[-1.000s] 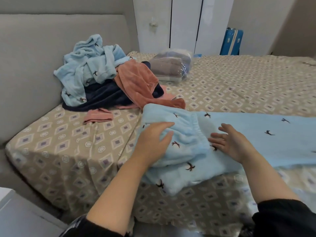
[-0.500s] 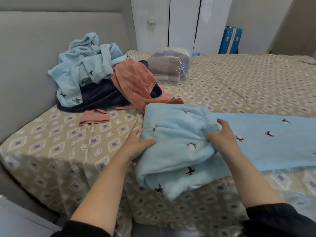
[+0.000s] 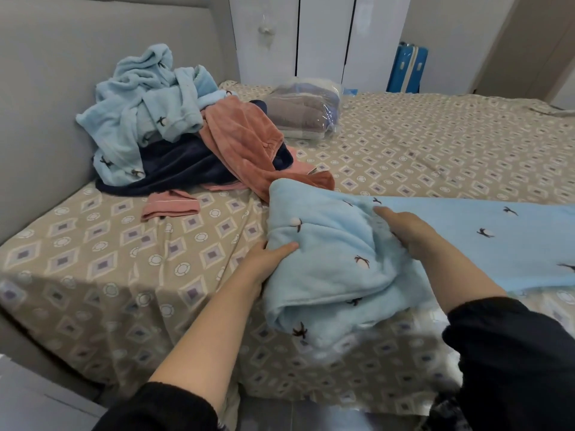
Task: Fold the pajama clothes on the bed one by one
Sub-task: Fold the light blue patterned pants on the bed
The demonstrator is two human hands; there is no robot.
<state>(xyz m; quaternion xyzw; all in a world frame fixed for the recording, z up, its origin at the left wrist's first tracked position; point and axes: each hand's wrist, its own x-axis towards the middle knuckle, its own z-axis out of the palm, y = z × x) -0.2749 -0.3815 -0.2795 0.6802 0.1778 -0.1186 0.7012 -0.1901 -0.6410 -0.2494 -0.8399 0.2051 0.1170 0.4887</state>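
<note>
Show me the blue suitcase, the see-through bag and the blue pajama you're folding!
blue suitcase (image 3: pixel 407 69), head view, middle of its front.
see-through bag (image 3: pixel 306 110), head view, its top, over the folded fabric inside.
blue pajama (image 3: pixel 336 275), head view, its bunched-up end.

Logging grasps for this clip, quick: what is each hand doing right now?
Left hand: grips the left edge of the folded light blue pajama.
Right hand: grips the same pajama at its fold.

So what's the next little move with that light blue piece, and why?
Probably flip the bundled end rightward. The left hand and right hand both grip that end of the light blue pajama piece, and a long flat stretch lies unfolded on the bed.
</note>
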